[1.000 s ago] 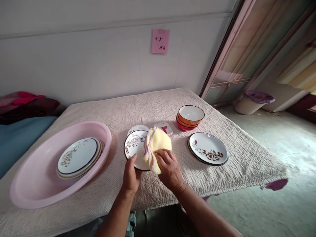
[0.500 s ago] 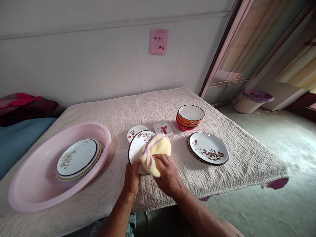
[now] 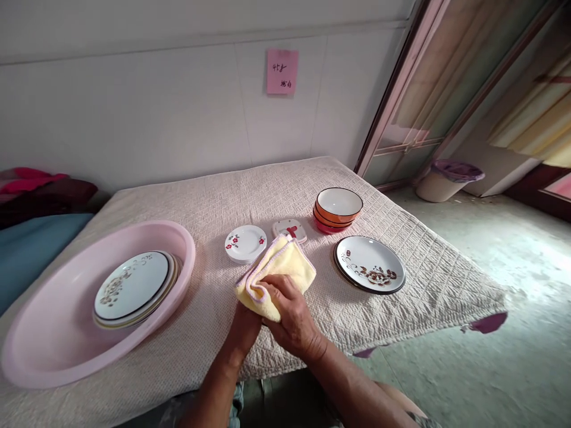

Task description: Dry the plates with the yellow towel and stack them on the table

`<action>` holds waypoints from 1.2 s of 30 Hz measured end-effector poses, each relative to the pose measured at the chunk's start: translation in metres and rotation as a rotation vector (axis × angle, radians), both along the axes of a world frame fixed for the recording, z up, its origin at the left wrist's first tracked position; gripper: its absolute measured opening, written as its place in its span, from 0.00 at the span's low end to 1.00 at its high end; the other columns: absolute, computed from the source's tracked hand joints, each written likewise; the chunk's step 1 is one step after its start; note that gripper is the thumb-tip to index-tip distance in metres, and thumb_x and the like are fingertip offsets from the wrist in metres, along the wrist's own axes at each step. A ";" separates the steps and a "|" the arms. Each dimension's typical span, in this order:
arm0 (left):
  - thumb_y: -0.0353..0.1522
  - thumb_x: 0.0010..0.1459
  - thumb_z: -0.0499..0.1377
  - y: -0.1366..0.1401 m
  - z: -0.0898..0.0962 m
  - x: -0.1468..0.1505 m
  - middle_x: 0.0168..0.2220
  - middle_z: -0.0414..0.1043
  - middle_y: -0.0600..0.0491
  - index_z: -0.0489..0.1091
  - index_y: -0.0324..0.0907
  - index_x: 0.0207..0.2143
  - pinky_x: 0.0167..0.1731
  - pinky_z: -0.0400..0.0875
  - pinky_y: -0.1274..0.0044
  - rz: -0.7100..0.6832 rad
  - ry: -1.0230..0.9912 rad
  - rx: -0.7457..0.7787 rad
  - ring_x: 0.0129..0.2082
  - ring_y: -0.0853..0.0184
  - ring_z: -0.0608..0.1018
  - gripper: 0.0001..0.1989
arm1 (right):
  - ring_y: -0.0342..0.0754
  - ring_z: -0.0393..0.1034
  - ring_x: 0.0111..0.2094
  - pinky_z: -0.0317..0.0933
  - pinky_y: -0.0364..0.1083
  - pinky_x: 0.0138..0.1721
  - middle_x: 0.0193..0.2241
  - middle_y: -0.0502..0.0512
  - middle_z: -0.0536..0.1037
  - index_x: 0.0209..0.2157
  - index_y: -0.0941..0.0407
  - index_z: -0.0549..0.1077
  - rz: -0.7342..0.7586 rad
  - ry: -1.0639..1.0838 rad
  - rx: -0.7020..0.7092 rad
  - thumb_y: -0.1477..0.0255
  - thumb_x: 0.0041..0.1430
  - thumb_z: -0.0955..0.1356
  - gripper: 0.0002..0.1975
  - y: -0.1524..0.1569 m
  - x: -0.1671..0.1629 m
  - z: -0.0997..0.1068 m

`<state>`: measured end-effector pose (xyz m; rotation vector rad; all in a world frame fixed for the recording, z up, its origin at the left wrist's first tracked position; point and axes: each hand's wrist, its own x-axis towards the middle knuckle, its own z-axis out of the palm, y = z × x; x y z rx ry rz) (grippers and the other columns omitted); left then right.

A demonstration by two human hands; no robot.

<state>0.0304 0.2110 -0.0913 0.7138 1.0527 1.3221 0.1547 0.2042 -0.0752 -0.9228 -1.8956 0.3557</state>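
My right hand (image 3: 291, 312) grips a yellow cloth (image 3: 289, 261) with a purple edge, spread over what lies beneath. Under the cloth, my left hand (image 3: 248, 328) holds a plate; cloth and hands hide nearly all of it, and the left fingers are covered. Just beyond the cloth sits a stack of small white plates (image 3: 245, 241) with red flowers. Beside it lies a square pinkish dish (image 3: 282, 226) with a red pattern, partly behind the cloth. Right of my hands are stacked white plates (image 3: 370, 261) with dark rims and brown flowers.
A large pink basin (image 3: 49, 309) stands at the left, with several plates (image 3: 138, 279) stacked inside. Orange bowls (image 3: 339, 205) are stacked toward the back right. The table's quilted cover (image 3: 428, 285) hangs over its near edge. A waste bin (image 3: 439, 184) stands on the floor.
The cloth has moved left and spread across the plate, which showed before and is now almost wholly covered. My right hand has shifted slightly left. The view has turned a little.
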 end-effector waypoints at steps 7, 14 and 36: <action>0.25 0.44 0.61 -0.004 -0.001 -0.004 0.32 0.79 0.50 0.78 0.36 0.38 0.33 0.71 0.74 -0.134 0.207 -0.039 0.32 0.60 0.78 0.15 | 0.56 0.65 0.46 0.63 0.57 0.49 0.46 0.62 0.71 0.52 0.57 0.69 -0.250 -0.158 -0.060 0.78 0.53 0.66 0.22 0.023 0.031 -0.015; 0.38 0.50 0.66 0.005 0.006 -0.003 0.38 0.80 0.47 0.75 0.38 0.46 0.48 0.69 0.71 0.114 0.042 0.007 0.49 0.55 0.76 0.21 | 0.53 0.68 0.43 0.67 0.53 0.45 0.44 0.61 0.73 0.43 0.56 0.73 -0.015 -0.060 -0.214 0.78 0.51 0.66 0.16 0.001 0.010 -0.024; 0.34 0.64 0.52 0.003 0.006 -0.036 0.27 0.76 0.51 0.73 0.41 0.38 0.28 0.67 0.77 -0.394 1.249 0.722 0.27 0.64 0.78 0.11 | 0.57 0.69 0.47 0.62 0.58 0.50 0.45 0.61 0.75 0.51 0.56 0.72 -0.003 0.028 -0.014 0.75 0.49 0.68 0.25 0.008 0.057 0.029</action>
